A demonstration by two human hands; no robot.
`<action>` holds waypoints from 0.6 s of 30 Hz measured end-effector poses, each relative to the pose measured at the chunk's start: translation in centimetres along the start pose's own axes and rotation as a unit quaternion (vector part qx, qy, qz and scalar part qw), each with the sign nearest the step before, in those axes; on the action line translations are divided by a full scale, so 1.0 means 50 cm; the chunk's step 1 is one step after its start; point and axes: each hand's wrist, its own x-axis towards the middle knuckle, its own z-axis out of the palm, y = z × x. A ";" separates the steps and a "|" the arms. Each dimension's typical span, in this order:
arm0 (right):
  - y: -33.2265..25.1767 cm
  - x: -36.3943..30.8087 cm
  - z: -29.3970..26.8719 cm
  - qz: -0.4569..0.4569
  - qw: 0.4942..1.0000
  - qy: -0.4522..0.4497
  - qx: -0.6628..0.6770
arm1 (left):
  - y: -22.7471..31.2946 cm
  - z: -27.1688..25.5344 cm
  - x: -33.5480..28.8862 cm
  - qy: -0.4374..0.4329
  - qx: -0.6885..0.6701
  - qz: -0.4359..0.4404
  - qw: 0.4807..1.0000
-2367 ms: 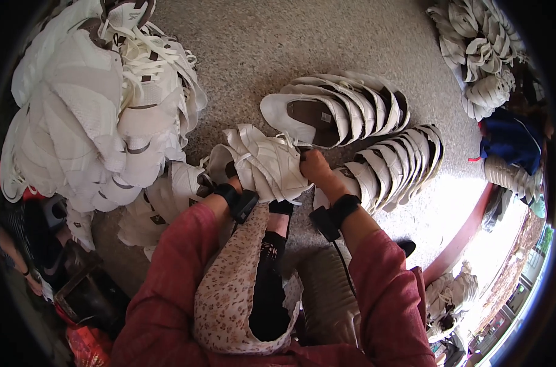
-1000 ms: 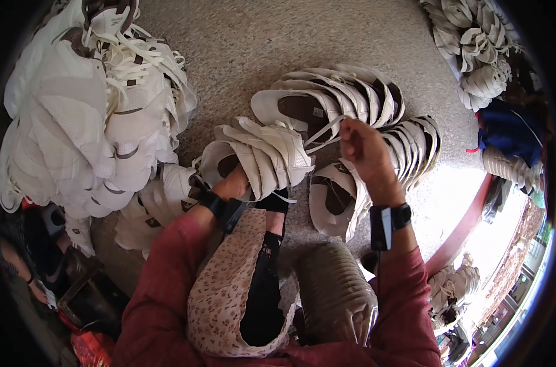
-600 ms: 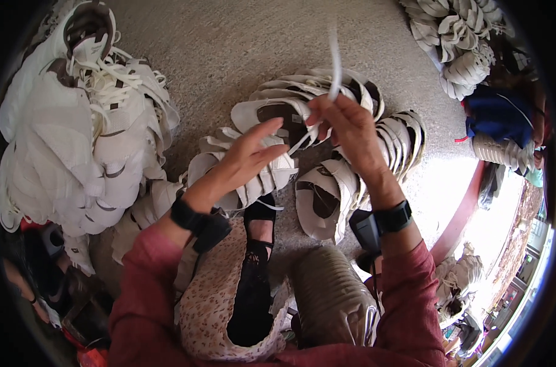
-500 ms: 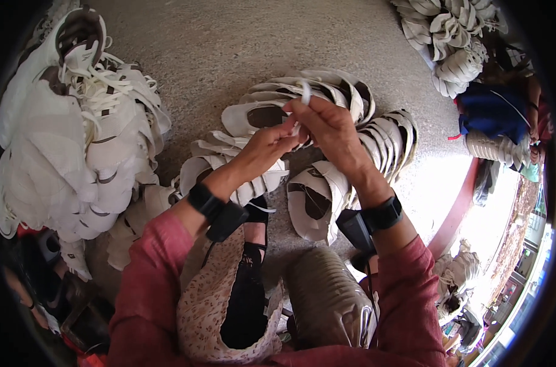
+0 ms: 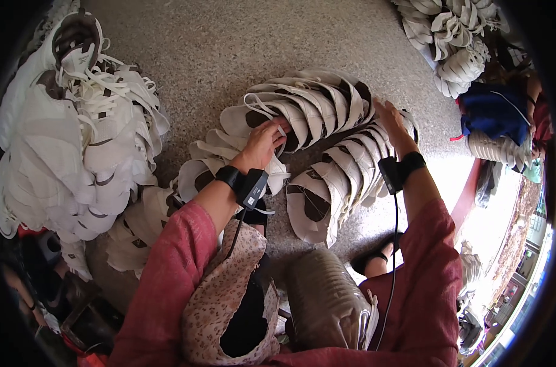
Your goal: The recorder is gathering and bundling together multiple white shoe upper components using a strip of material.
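Observation:
Two curved rows of nested white shoe uppers lie on the floor before me: the far row [image 5: 317, 104] and the near right row [image 5: 351, 159]. My left hand [image 5: 265, 142] is at the left end of the far row, fingers curled round a white shoelace [image 5: 258, 104]. The lace loops up over the front upper. My right hand [image 5: 395, 125] reaches to the right ends of both rows, fingers stretched out and holding nothing visible; its fingertips are near the dark heel of the last upper. Further uppers [image 5: 210, 153] lie left of my left hand.
A big pile of laced white uppers [image 5: 76, 147] rises on the left. In my lap are a patterned cloth [image 5: 229, 306] and a grey plastic-wrapped bundle [image 5: 324, 300]. More uppers [image 5: 461, 37] lie at the far right, near another person's arm [image 5: 533, 101].
My hands have parted from above the far row, where they pinched a white lace together. The left has come down to the row's left end; the right has moved to its right end.

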 end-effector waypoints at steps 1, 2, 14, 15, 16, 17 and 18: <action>0.016 0.023 -0.017 -0.010 0.998 -0.054 0.015 | -0.005 0.014 0.003 -0.025 0.005 0.001 1.000; 0.032 0.036 -0.022 -0.019 0.993 -0.113 0.032 | -0.011 0.019 0.003 -0.045 0.012 0.002 0.999; -0.054 -0.089 0.096 -0.029 0.978 -0.072 0.196 | -0.002 0.001 -0.018 -0.043 -0.026 -0.018 0.999; -0.052 -0.110 0.111 -0.128 0.954 -0.093 0.255 | 0.007 -0.020 -0.015 -0.054 -0.035 -0.008 0.998; -0.057 -0.122 0.126 -0.225 0.916 -0.112 0.313 | 0.010 -0.039 -0.017 -0.048 -0.034 -0.001 0.998; -0.076 -0.127 0.125 -0.055 0.924 -0.186 0.329 | 0.014 -0.042 -0.022 -0.055 -0.058 -0.004 0.997; -0.037 -0.107 0.110 -0.054 0.926 -0.179 0.327 | 0.014 -0.025 -0.021 -0.073 -0.083 -0.011 0.994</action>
